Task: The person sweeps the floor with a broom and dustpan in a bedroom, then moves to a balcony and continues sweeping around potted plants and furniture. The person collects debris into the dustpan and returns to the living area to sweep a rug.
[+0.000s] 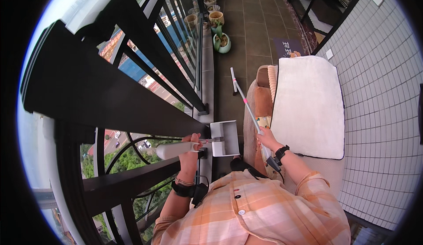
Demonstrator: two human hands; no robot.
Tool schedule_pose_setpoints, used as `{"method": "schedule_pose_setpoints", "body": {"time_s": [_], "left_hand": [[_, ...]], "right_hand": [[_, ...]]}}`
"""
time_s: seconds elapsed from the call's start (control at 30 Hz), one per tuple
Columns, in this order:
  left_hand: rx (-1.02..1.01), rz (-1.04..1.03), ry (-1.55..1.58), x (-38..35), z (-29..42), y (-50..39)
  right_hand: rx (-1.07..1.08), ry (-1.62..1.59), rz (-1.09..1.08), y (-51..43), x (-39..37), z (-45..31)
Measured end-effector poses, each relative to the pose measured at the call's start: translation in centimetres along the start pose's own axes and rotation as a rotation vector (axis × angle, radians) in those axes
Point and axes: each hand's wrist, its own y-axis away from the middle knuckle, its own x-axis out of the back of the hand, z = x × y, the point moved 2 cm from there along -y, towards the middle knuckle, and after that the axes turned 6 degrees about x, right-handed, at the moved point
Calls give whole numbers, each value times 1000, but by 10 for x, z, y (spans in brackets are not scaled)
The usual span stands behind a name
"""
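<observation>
My left hand (191, 150) grips the white handle of a long-handled dustpan (233, 139), close beside the black railing. The pan faces up and has combing teeth along its back; nothing shows lying in it. My right hand (268, 139) is wrapped around the grey pole of a broom (252, 114) with pink joints. This pole slants away from me, over the edge of the sofa. At its far end the narrow white head (233, 79) is at the floor tiles; its bristles can hardly be made out.
A sofa with a white blanket (309, 107) stands on my right against the tiled wall (373, 119). The black railing (109, 89) runs along my left. Farther ahead, several potted plants (222, 42) line the ledge, and a dark mat (287, 47) lies on the floor.
</observation>
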Motion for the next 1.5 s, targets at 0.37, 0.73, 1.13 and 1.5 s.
{"method": "schedule_pose_setpoints", "body": {"time_s": [0.37,0.73,1.13,1.5], "left_hand": [[-137,41,-37,-94,69,-102],[-202,96,53,-139,109,-209],[-91,172,142,-143,153,-305],[-110,304,100,-149,192,-350]], "right_hand": [[-135,-211,-21,-3,72,-75],[100,45,44,-164,117,-118],[-160,-337,-44,-195,153,-246],[-255,54,-78,-245,232,-268]]}}
